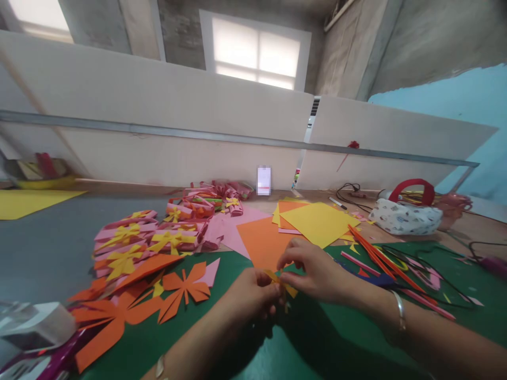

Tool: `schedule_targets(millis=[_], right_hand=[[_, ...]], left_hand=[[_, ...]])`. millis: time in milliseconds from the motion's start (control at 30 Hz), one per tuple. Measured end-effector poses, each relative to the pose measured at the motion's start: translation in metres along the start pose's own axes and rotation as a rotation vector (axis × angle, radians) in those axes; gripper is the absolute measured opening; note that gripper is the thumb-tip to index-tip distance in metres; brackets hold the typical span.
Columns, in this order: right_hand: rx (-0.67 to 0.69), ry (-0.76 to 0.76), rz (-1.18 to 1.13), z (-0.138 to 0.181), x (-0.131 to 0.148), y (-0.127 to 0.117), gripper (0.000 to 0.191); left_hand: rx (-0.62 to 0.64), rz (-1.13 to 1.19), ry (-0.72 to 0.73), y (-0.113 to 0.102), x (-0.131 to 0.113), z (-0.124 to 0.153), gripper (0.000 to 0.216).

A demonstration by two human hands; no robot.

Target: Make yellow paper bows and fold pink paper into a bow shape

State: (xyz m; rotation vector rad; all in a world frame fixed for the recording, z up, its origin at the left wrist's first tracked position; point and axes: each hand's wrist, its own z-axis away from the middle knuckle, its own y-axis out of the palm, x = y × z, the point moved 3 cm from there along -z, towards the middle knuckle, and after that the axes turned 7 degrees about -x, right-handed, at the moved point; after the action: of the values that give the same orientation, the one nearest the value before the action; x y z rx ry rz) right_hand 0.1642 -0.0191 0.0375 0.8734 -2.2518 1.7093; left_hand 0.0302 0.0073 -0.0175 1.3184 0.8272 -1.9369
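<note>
Near the front middle of the green mat [325,348], my left hand [255,293] pinches a small yellow paper piece [291,291]. My right hand [309,268] meets it from the other side, its thumb and fingers closed on the same piece. The fingers hide most of its shape. Just behind my hands lies an orange paper sheet [263,240]. To the left are orange paper flower cutouts [184,288], flat on the mat. Several pink paper bundles with yellow paper bows [172,240] are piled beyond them.
Yellow sheets [322,221] lie stacked behind my right hand. Orange paper strips [370,250], pink strips and black cords spread to the right, by a white patterned pouch [406,216] with a red handle. A phone [263,180] leans on the back panel. A white device [35,327] stands front left.
</note>
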Motion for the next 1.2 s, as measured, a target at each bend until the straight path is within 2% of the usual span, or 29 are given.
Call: schedule_targets(millis=[267, 433, 633, 733, 1000, 1200], right_hand=[[-0.027, -0.070, 0.000, 0.003, 0.003, 0.009, 0.009], [-0.054, -0.135, 0.130, 0.015, 0.004, 0.015, 0.014], [-0.294, -0.413, 0.322, 0.032, 0.013, 0.021, 0.028], [-0.359, -0.504, 0.385, 0.034, 0.019, 0.021, 0.034], [-0.369, -0.582, 0.502, 0.039, 0.020, 0.021, 0.030], [-0.353, -0.592, 0.524, 0.040, 0.018, 0.022, 0.028]], left_hand=[[-0.092, -0.011, -0.060, -0.002, -0.004, 0.003, 0.024], [-0.132, 0.049, -0.095, -0.003, -0.002, 0.001, 0.018], [-0.140, 0.111, -0.079, -0.003, -0.004, 0.003, 0.013], [-0.118, 0.141, -0.083, -0.002, -0.003, 0.001, 0.011], [-0.153, 0.211, -0.078, -0.003, -0.004, 0.001, 0.010], [-0.122, 0.228, -0.097, -0.005, -0.003, 0.001, 0.011]])
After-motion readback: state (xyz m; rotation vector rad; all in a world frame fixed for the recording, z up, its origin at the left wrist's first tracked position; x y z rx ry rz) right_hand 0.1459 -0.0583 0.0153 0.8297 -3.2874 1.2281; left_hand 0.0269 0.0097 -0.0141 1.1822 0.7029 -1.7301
